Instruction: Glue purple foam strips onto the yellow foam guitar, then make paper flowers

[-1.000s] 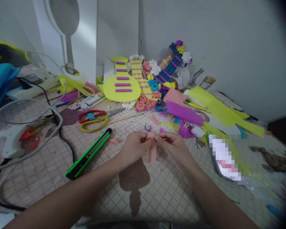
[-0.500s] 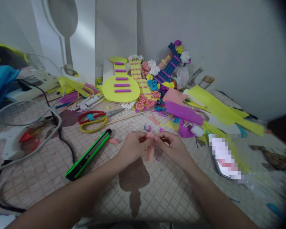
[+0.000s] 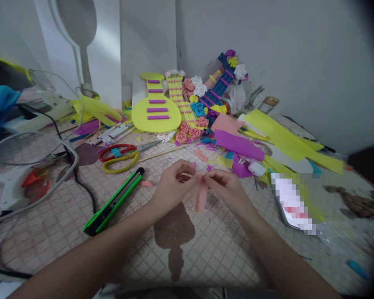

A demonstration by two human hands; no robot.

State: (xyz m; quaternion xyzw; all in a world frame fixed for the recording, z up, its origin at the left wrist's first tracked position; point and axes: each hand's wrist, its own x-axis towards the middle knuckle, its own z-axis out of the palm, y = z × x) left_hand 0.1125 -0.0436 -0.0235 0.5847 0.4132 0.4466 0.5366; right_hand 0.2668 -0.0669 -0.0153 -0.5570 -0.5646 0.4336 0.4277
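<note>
A pink paper strip [image 3: 200, 198] hangs down between both hands over the table's middle. My left hand [image 3: 177, 182] pinches near its upper end with thumb and fingers. From the other side, my right hand [image 3: 226, 185] grips the same top part, its fingertips close to the left ones. The strip's upper end is partly hidden by the fingers. Behind the hands stand a yellow guitar-shaped piece [image 3: 156, 110] with purple bars and a blue one [image 3: 216, 93] with paper flowers. Pink paper roses [image 3: 188, 132] lie at the yellow pieces' foot.
Left of the hands lie a green cutter [image 3: 114, 203], red-and-yellow scissors [image 3: 121, 155] and a white glue gun [image 3: 14, 187] with looping cables. Coloured paper [image 3: 239, 144], an earbud case [image 3: 257, 168] and a phone [image 3: 291, 203] are on the right.
The left fingers have lifted and spread slightly, with the thumb still at the strip. The strip's hanging end has shifted right and looks wider. The whole view has moved a little.
</note>
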